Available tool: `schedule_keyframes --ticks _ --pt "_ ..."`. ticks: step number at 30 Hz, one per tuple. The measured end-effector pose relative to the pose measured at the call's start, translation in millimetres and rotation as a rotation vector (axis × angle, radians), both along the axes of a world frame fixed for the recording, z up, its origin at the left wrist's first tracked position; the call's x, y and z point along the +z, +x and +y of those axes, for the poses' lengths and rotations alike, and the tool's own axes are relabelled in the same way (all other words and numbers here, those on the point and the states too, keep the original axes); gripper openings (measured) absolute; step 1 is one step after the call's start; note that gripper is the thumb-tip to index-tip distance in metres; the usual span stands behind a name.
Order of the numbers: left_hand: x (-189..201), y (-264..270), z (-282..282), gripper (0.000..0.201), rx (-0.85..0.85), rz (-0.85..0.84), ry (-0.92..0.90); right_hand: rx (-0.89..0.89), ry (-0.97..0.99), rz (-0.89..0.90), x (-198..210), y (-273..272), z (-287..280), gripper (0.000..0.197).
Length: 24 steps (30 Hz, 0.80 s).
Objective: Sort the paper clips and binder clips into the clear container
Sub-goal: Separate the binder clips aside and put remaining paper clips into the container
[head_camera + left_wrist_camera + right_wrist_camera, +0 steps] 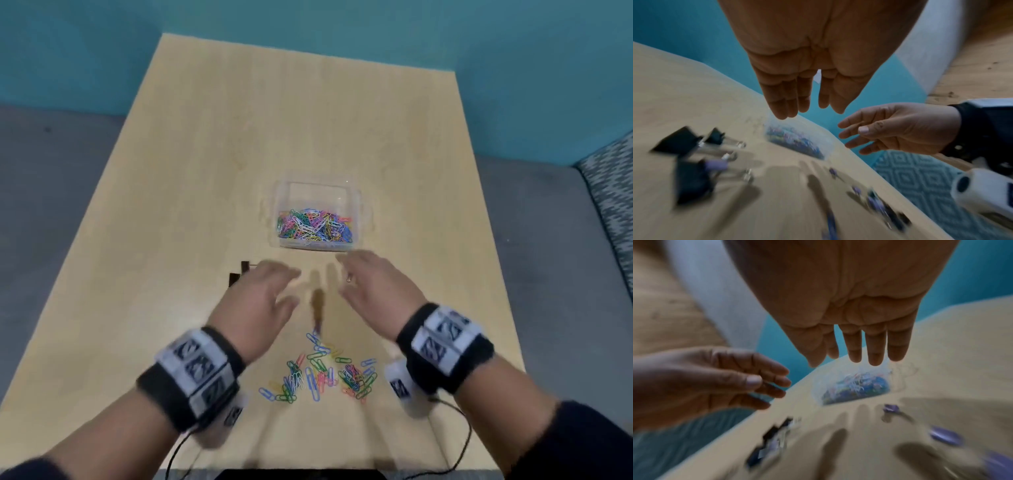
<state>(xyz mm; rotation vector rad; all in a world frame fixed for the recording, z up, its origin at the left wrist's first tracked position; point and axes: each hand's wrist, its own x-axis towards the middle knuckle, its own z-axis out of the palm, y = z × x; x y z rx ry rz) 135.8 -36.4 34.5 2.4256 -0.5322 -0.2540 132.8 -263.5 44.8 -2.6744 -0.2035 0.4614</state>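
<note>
A clear container stands mid-table, its near half filled with coloured paper clips. Several more loose paper clips lie scattered near the table's front edge. Black binder clips lie left of the hands, partly hidden by my left hand; the left wrist view shows them blurred. My left hand and right hand hover above the table between the loose clips and the container, palms facing each other, fingers straight and holding nothing. Both wrist views show empty palms, left and right.
The wooden table stands against a teal wall, with grey floor on both sides. A patterned cushion sits at the right. Cables trail from my wrist bands over the front edge.
</note>
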Motion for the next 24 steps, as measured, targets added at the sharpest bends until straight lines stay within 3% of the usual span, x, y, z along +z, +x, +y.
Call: schedule_keyframes --ticks 4,8,12,16,20,24 --pt "-21.8 -72.8 12.9 0.041 -0.049 0.100 0.120 0.154 -0.289 -0.051 -9.8 -77.6 1.9 0.063" --pt "-37.8 -113.8 13.2 0.043 -0.072 0.080 0.208 0.247 -0.318 -0.072 -23.9 -121.7 4.2 0.069" --pt "-43.2 -129.2 10.2 0.079 0.033 0.118 0.362 0.238 -0.319 -0.040 -37.9 -142.7 0.9 0.084" --pt "-47.3 -139.8 4.2 0.095 0.027 0.094 0.409 0.231 -0.310 -0.008 -51.0 -159.5 -3.1 0.098" --pt "-57.6 -140.3 -5.8 0.100 -0.034 0.015 0.437 0.267 -0.242 -0.018 -57.5 -159.7 2.0 0.095" --pt "-64.6 -135.4 -11.8 0.081 -0.060 0.020 0.449 0.306 -0.241 -0.041 -55.5 -147.4 14.6 0.067"
